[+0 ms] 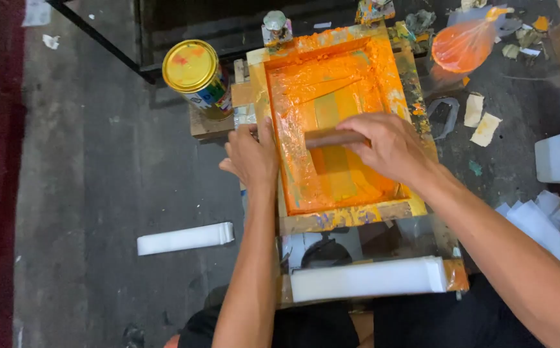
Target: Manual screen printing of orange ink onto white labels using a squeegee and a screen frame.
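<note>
While the fingers of the right hand (389, 145) close over the top of a brown wooden squeegee (333, 137), this tool lies across the orange ink inside the screen frame (351, 216), with its long axis running left to right. Its free end points toward the left hand (252, 156), so the right hand is the one directly on it. The left hand is close beside, its curled fingers gripping the left rail of the frame and the thumb lying on the rail. Both forearms come up from the bottom edge of the view, the right one slanting in from the lower right corner. Farther out, a yellow-lidded can (196, 74) stands to the left of the frame, and a stack of white sheets (367, 278) lies just below it.
</note>
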